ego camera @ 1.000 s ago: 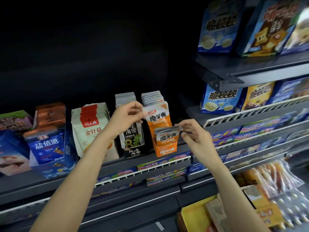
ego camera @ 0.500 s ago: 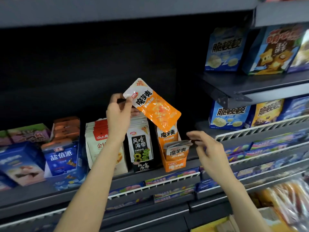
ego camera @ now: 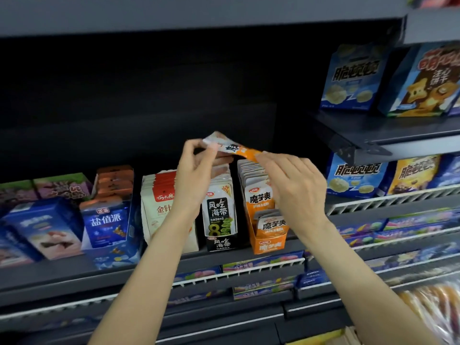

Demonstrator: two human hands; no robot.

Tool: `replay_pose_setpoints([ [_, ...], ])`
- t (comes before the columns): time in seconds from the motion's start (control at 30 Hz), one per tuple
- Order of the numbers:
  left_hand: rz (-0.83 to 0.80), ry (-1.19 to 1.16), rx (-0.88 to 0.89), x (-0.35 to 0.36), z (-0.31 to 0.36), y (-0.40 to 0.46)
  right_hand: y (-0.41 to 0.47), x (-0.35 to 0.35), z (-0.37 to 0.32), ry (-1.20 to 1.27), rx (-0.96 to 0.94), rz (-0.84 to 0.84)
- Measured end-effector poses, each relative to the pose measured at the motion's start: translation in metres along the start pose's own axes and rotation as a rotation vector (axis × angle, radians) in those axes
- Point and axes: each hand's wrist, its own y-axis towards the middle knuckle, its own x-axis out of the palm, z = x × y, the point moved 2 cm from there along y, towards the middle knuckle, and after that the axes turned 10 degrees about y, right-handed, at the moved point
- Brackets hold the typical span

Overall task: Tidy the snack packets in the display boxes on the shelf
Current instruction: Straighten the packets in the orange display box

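An orange and white snack packet (ego camera: 234, 147) is held flat in the air above the display boxes. My left hand (ego camera: 196, 175) pinches its white left end, and my right hand (ego camera: 293, 185) pinches its orange right end. Below it stands the orange display box (ego camera: 267, 241) filled with several matching packets, one of them slumped at the front (ego camera: 271, 224). To its left is a black display box (ego camera: 220, 220) of seaweed packets, partly hidden by my left hand.
Left of the black box stand cream packets (ego camera: 159, 202) and blue boxes (ego camera: 107, 225). Blue and yellow snack boxes (ego camera: 358, 175) fill the right shelves, with a shelf bracket (ego camera: 348, 143) jutting out. A white wire rail (ego camera: 249, 270) edges the shelf below.
My left hand lowered the orange packet from upright to nearly flat. My right hand rose from beside the orange box and took the packet's other end.
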Motion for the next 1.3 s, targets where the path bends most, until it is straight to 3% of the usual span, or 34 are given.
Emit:
replay_pose_setpoints([
  [0.07,-0.016,0.229,0.180,-0.001,-0.001,-0.001,-0.001,-0.003,0.004,0.209,0.187,0.041],
  [0.13,-0.017,0.396,0.313,-0.003,-0.003,-0.002,0.000,-0.006,0.005,0.620,0.572,0.018],
  [0.23,-0.037,0.443,0.376,-0.005,-0.005,-0.001,-0.006,-0.008,0.005,1.240,1.103,-0.033],
  [0.3,-0.064,0.451,0.400,-0.004,-0.007,-0.001,-0.011,-0.007,0.006,1.417,1.256,-0.079],
  [0.37,-0.080,0.455,0.415,-0.002,-0.008,0.000,-0.016,-0.005,0.006,1.464,1.295,-0.118],
  [0.5,-0.087,0.448,0.417,0.002,-0.006,-0.001,-0.018,-0.006,0.009,1.477,1.278,-0.111],
  [0.6,-0.094,0.440,0.386,0.003,-0.005,0.000,-0.018,-0.008,0.006,1.378,1.171,-0.015],
  [0.67,-0.147,0.334,0.288,0.002,-0.002,-0.002,-0.015,-0.011,0.003,1.030,0.892,0.100],
  [0.77,-0.231,0.089,0.072,0.002,0.003,-0.003,-0.020,-0.005,-0.001,0.338,0.251,0.144],
  [0.87,-0.173,0.004,0.012,0.000,0.002,-0.003,-0.025,0.005,-0.001,0.020,-0.008,0.077],
  [1.03,-0.060,0.063,0.094,-0.007,-0.005,0.005,-0.033,0.007,-0.001,0.012,0.017,-0.058],
  [1.13,-0.015,0.146,0.163,-0.009,-0.006,0.010,-0.049,-0.001,0.008,0.158,0.160,-0.147],
  [1.3,-0.078,0.317,0.248,-0.003,-0.015,0.017,-0.086,-0.015,0.023,0.492,0.438,-0.366],
])
